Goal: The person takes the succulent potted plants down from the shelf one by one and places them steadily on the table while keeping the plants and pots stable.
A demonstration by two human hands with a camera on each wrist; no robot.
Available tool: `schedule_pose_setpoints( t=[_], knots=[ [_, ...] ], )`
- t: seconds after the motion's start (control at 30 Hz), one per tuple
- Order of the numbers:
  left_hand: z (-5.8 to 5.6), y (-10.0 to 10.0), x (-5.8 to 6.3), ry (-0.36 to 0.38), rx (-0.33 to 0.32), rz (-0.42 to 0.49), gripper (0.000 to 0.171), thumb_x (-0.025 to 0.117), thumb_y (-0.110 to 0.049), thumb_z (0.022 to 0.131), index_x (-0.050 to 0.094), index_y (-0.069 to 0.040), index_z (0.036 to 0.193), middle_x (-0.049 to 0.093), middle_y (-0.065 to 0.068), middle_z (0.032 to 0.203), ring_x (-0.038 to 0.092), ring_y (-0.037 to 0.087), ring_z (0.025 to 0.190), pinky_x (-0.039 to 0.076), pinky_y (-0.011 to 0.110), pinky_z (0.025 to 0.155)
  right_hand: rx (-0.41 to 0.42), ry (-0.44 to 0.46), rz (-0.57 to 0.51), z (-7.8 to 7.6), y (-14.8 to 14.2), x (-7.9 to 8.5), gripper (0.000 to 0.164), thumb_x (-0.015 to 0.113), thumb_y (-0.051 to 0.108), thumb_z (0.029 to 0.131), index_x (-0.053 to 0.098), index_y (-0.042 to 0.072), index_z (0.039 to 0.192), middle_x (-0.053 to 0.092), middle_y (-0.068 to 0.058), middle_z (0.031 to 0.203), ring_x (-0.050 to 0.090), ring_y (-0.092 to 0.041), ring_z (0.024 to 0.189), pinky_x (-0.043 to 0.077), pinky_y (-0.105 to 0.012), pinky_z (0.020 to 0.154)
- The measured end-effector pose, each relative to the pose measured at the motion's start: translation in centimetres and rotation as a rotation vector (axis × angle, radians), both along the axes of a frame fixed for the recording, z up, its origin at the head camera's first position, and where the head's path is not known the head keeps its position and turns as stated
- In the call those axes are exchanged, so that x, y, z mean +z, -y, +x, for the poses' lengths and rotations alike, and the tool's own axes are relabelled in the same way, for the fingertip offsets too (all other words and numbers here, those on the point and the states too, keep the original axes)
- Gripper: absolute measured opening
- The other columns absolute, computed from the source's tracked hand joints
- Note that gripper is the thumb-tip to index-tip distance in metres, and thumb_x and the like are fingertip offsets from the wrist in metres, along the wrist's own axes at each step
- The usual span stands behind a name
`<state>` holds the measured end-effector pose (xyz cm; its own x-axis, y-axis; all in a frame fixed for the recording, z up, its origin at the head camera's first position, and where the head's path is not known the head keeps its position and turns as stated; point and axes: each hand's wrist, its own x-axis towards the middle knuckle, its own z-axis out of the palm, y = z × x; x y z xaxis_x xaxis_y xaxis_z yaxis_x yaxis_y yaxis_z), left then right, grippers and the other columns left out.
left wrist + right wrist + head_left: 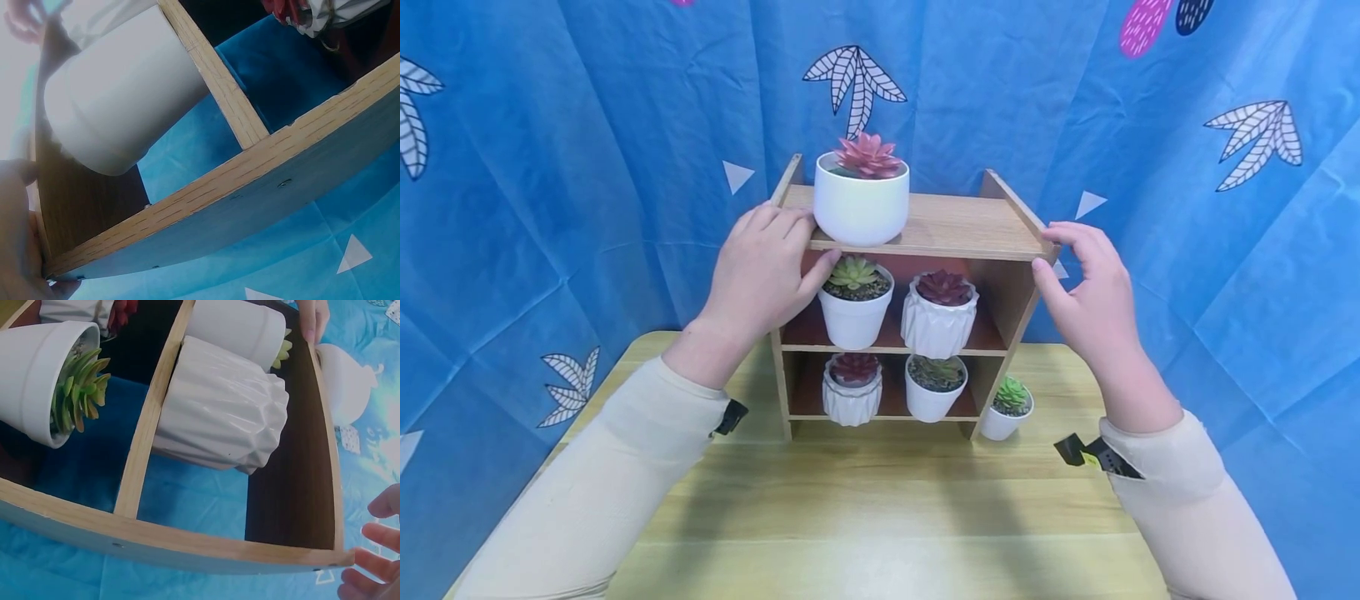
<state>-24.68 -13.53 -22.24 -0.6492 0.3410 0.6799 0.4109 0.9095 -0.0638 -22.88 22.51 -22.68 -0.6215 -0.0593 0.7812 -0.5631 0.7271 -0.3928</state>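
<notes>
A small wooden shelf unit stands on the table, holding potted succulents on its levels. My left hand grips its top left corner, fingers over the top and thumb at the front edge. Beside that hand, a round white pot with a pink succulent sits on the top board. My right hand is at the top right corner, its spread fingertips right by the wood. Below the top board are a white pot with a green succulent and a faceted white pot with a dark red one.
On the lower level stand a ribbed white pot and a smooth white pot. Another white pot with a bright green succulent is on the table, right of the unit. A blue patterned cloth hangs behind.
</notes>
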Motion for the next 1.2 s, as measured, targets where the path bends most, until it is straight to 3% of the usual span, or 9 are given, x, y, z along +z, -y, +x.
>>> schedule_pose_setpoints(
  t=[0.17, 0.4, 0.57, 0.87, 1.2],
  knots=[
    [-0.1, 0.0, 0.0, -0.012, -0.004, 0.001, 0.053, 0.059, -0.044, 0.098, 0.061, 0.0, 0.127, 0.066, 0.017, 0.125, 0.054, 0.035, 0.118, 0.038, 0.048, 0.109, 0.027, -0.028, 0.038, -0.4, 0.6, 0.4, 0.03, 0.064, 0.014, 0.094, 0.068, 0.004, 0.122, 0.063, -0.009, 0.132, 0.053, -0.027, 0.126, 0.042, -0.051, 0.103],
    [-0.2, -0.1, 0.0, -0.01, -0.003, 0.002, 0.053, 0.059, -0.044, 0.097, 0.061, 0.0, 0.127, 0.065, 0.017, 0.125, 0.054, 0.035, 0.117, 0.039, 0.049, 0.109, 0.05, -0.057, 0.075, -0.7, 1.1, 0.7, 0.029, 0.064, 0.011, 0.093, 0.067, 0.001, 0.121, 0.064, -0.012, 0.129, 0.055, -0.029, 0.11, 0.041, -0.047, 0.087],
    [-0.2, -0.1, -0.1, -0.011, -0.001, 0.001, 0.053, 0.059, -0.044, 0.097, 0.061, 0.0, 0.126, 0.065, 0.017, 0.125, 0.054, 0.035, 0.117, 0.039, 0.049, 0.108, 0.052, -0.037, 0.106, -1.1, 1.5, 0.9, 0.03, 0.064, 0.013, 0.093, 0.067, 0.002, 0.121, 0.064, -0.014, 0.129, 0.054, -0.032, 0.12, 0.043, -0.051, 0.098],
    [-0.2, -0.1, -0.2, -0.023, 0.001, -0.004, 0.054, 0.058, -0.045, 0.098, 0.061, 0.001, 0.125, 0.065, 0.017, 0.124, 0.054, 0.035, 0.117, 0.038, 0.049, 0.109, 0.042, 0.009, 0.161, -1.7, 2.0, 1.2, 0.027, 0.064, 0.015, 0.095, 0.07, 0.007, 0.12, 0.067, -0.012, 0.126, 0.054, -0.031, 0.126, 0.042, -0.053, 0.103],
    [-0.3, -0.1, -0.2, -0.021, 0.004, 0.0, 0.053, 0.058, -0.044, 0.098, 0.062, 0.001, 0.125, 0.066, 0.017, 0.123, 0.054, 0.035, 0.117, 0.039, 0.049, 0.108, 0.036, 0.019, 0.243, -2.4, 2.6, 1.2, 0.024, 0.062, 0.017, 0.096, 0.073, 0.009, 0.116, 0.072, -0.009, 0.115, 0.059, -0.032, 0.118, 0.044, -0.053, 0.099]
  ],
)
